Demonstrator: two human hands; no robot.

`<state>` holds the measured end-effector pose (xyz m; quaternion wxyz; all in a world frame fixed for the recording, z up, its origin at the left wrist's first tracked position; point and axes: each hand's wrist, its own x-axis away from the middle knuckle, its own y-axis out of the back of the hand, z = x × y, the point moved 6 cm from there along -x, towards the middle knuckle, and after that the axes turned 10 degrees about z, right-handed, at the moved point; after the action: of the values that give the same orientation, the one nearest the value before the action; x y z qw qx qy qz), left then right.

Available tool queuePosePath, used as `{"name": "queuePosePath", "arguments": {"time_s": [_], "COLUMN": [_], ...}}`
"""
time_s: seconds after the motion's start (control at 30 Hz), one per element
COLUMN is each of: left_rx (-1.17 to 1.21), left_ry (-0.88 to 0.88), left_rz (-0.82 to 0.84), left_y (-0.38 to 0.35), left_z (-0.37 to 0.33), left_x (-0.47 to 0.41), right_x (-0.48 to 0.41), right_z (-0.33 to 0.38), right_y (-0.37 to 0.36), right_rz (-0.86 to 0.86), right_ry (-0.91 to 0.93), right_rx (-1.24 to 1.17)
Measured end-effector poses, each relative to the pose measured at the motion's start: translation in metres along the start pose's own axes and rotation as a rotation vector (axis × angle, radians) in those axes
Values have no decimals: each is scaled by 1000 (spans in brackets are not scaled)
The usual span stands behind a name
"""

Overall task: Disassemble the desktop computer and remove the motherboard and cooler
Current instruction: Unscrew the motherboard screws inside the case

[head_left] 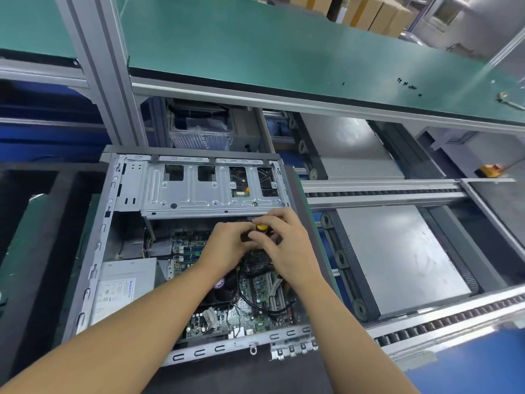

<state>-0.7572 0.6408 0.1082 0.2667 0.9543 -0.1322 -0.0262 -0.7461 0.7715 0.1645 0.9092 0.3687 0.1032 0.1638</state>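
Head view. Open computer case [98, 245] lying flat. The motherboard [255, 314] sits on the case floor, with the cooler [227, 294] on it near the case's middle. Left hand [227, 247] and right hand [287, 245] both grip a yellow-capped screwdriver [260, 227], upright inside the case just below its drive cage [204, 194]. The power supply [122, 291] fills the case's left side.

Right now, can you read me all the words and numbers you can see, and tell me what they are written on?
No text here reads clearly.
On the white label of the grey metal power supply box: a blue logo and small print, too blurred to read.
On the green motherboard: tiny markings, too small to read.
On the yellow-capped black screwdriver: no writing shows.
On the brown cardboard boxes: no writing shows.
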Motion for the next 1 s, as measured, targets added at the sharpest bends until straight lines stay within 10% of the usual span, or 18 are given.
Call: {"name": "queuePosePath", "arguments": {"time_s": [1.0], "left_rx": [-48], "left_ry": [-61], "left_rz": [59], "left_y": [-1], "left_z": [-3], "left_x": [-2], "right_x": [0], "right_z": [-2], "right_y": [5], "right_rz": [-45], "right_ry": [2], "right_rx": [-42]}}
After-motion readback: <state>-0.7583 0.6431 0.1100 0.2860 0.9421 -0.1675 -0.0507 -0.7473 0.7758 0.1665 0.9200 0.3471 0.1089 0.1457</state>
